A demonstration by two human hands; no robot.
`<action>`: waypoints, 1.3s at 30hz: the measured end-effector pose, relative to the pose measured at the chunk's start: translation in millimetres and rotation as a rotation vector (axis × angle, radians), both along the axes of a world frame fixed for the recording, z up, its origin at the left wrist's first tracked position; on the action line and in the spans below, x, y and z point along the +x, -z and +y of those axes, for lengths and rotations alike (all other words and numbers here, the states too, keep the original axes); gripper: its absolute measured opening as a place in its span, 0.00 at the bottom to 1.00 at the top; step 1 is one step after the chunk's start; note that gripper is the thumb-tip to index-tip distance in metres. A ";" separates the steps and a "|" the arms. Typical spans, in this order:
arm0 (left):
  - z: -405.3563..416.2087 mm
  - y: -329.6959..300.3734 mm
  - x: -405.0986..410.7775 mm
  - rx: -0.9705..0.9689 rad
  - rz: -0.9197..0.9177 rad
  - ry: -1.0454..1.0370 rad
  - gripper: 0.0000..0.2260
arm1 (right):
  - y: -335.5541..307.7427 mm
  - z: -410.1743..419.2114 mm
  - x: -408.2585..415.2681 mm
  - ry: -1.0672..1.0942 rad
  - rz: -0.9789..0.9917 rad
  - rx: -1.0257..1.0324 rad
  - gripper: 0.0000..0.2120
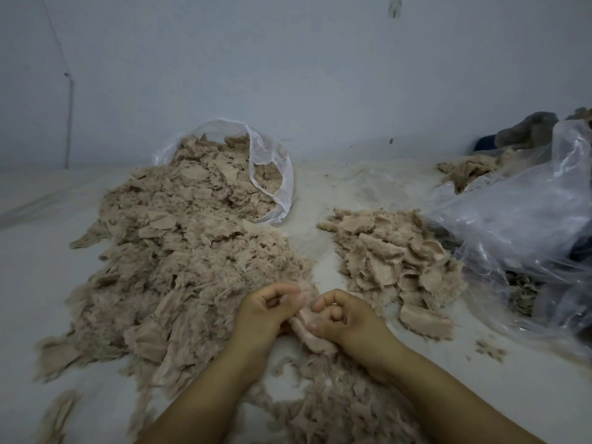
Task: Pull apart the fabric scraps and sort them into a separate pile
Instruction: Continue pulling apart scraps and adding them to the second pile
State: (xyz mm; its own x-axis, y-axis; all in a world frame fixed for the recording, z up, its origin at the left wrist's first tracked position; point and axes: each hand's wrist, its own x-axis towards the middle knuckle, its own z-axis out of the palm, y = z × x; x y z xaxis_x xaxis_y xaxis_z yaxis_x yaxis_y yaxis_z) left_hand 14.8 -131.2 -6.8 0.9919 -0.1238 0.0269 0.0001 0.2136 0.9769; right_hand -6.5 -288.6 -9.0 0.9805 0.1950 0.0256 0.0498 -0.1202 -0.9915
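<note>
Fabric scrap [312, 334]: one pinkish-beige piece, held between both hands near the bottom centre, at the near edge of the large pile.

Left hand [267, 310]: fingers curled, thumb and fingertips pinching the upper end of the scrap.

Right hand [344, 315]: fingers curled, thumb pinching the same scrap; the two hands are just beside each other.

Large pile [179, 251]: tangled, fluffy beige scraps, spreading from the hands away to the left and back, reaching into the open bag.

Open bag [272, 174]: clear plastic, lying on its side at the far end of the large pile, mouth toward the pile, scraps inside.

Small pile [394, 261]: flatter beige scraps, right of the large pile, apart from it with a bare strip of surface [323, 193] between them.

Crumpled plastic bag [512, 219]: clear, right of the small pile, touching its edge. More beige scraps [464, 171] lie behind it.

Wall [288, 75]: pale, behind everything.
</note>
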 end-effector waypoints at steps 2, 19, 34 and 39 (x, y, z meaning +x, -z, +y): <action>3.2 0.8 5.4 -0.071 0.045 -0.078 0.04 | -1.8 -1.7 0.2 -0.005 0.030 -0.054 0.07; -16.6 3.4 -13.2 0.207 -0.057 0.115 0.04 | -5.4 6.3 -0.6 0.299 -0.033 0.346 0.11; -6.6 -7.8 -8.5 0.207 -0.057 0.049 0.07 | -5.9 4.6 -3.1 0.201 0.089 0.340 0.11; -3.9 -4.7 -3.0 -0.010 0.009 0.050 0.06 | -6.4 2.9 -2.5 0.210 0.081 0.350 0.14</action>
